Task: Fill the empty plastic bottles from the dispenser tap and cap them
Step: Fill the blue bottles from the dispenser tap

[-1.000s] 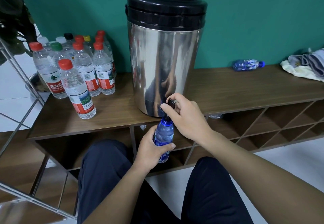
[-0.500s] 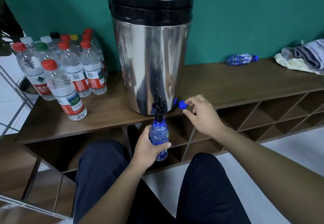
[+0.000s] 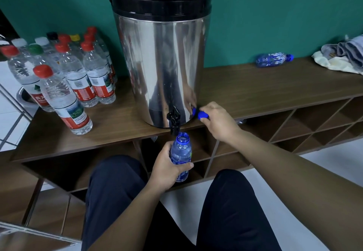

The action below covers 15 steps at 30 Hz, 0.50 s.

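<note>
A tall steel dispenser (image 3: 161, 58) with a black lid stands on the wooden shelf unit (image 3: 265, 91). Its black tap (image 3: 173, 120) juts over the front edge. My left hand (image 3: 167, 169) is shut on a small blue bottle (image 3: 181, 150), held upright and uncapped just below the tap, a little apart from it. My right hand (image 3: 218, 123) pinches a blue cap (image 3: 203, 115) on the shelf top beside the dispenser's base.
Several capped clear bottles (image 3: 64, 77) with red, green, white and yellow caps stand left of the dispenser. Another blue bottle (image 3: 274, 60) lies on its side at the back right. Folded cloths (image 3: 341, 56) rest at the far right. My knees sit below the shelf.
My right hand left the tap lever and went right to the blue cap on the shelf. My left hand lowered the bottle slightly away from the tap.
</note>
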### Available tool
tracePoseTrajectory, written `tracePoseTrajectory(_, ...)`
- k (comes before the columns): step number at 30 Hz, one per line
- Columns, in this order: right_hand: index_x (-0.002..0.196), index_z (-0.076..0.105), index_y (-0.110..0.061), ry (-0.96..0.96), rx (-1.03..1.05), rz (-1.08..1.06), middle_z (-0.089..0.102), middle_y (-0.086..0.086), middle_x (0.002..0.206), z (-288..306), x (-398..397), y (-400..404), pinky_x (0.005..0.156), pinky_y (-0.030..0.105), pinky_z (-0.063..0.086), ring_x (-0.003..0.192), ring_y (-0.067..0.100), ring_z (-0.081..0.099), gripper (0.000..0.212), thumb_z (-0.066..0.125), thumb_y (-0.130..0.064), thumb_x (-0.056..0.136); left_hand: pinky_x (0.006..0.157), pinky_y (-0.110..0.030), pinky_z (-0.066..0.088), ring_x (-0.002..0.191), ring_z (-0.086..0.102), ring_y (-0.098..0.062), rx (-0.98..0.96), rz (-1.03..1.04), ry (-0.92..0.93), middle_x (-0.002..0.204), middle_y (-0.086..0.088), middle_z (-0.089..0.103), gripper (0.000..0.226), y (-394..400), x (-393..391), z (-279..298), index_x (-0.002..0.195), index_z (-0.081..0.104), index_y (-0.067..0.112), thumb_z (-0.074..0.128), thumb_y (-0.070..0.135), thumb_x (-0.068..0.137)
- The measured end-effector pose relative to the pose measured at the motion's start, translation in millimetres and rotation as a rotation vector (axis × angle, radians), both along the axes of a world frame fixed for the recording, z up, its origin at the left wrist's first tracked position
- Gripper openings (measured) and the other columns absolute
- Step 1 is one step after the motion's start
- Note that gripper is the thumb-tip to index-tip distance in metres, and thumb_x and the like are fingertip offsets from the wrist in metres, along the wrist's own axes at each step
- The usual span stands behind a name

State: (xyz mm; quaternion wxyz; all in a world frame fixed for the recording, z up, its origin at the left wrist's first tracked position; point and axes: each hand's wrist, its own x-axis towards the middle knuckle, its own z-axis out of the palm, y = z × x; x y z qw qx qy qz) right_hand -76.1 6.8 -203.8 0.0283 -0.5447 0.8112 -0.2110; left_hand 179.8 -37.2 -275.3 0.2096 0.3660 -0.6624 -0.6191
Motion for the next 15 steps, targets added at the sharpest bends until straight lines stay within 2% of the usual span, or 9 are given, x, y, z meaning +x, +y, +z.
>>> tracePoseTrajectory(4, 0.137, 0.071, -0.014, -0.044, 0.009, 0.021, 0.056, 0.002, 0.126, 2.2, -1.0, 3.4, 0.099, 0.040, 0.054, 0.107, 0.025, 0.063, 0.035, 0.075, -0.024, 0.105, 0.107, -0.049, 0.063, 0.114, 0.078, -0.012, -0.018, -0.012, -0.005, 0.120, 0.011, 0.080, 0.075, 0.3, 0.8, 0.1, 0.132, 0.065, 0.033, 0.106, 0.013, 0.071)
tracePoseTrajectory(7, 0.126, 0.074, -0.017, -0.158, -0.023, 0.088, 0.056, -0.006, 0.114, 12.2, 7.2, 14.6, 0.088, 0.020, 0.047, 0.090, 0.008, 0.059, 0.027, 0.079, -0.028, 0.102, 0.107, -0.051, 0.063, 0.115, 0.078, -0.013, -0.052, -0.045, -0.012, 0.122, 0.009, 0.080, 0.076, 3.3, 1.6, 2.6, 0.132, 0.066, 0.033, 0.107, 0.016, 0.071)
tracePoseTrajectory(9, 0.121, 0.075, -0.021, -0.251, -0.062, 0.132, 0.059, -0.007, 0.112, 23.9, 18.5, 25.6, 0.083, 0.012, 0.043, 0.089, 0.006, 0.059, 0.022, 0.079, -0.031, 0.102, 0.106, -0.048, 0.063, 0.114, 0.078, -0.011, -0.070, -0.073, -0.015, 0.122, 0.010, 0.080, 0.075, 6.2, 1.4, 5.6, 0.132, 0.066, 0.033, 0.106, 0.016, 0.071)
tracePoseTrajectory(12, 0.115, 0.077, -0.026, -0.426, -0.036, 0.227, 0.067, -0.007, 0.111, 46.9, 36.8, 43.5, 0.083, 0.022, 0.054, 0.089, 0.007, 0.065, 0.018, 0.079, -0.037, 0.101, 0.107, -0.048, 0.063, 0.114, 0.078, -0.012, -0.092, -0.102, -0.009, 0.121, 0.010, 0.080, 0.076, 10.5, 1.3, 11.7, 0.132, 0.066, 0.033, 0.107, 0.017, 0.070)
tracePoseTrajectory(15, 0.113, 0.078, -0.030, -0.494, 0.034, 0.297, 0.072, -0.005, 0.107, 65.8, 54.2, 59.1, 0.084, 0.035, 0.058, 0.092, 0.020, 0.067, 0.016, 0.081, -0.037, 0.099, 0.105, -0.046, 0.064, 0.112, 0.078, -0.009, -0.093, -0.103, 0.003, 0.119, 0.012, 0.080, 0.076, 14.8, 4.2, 22.2, 0.133, 0.067, 0.031, 0.107, 0.015, 0.070)
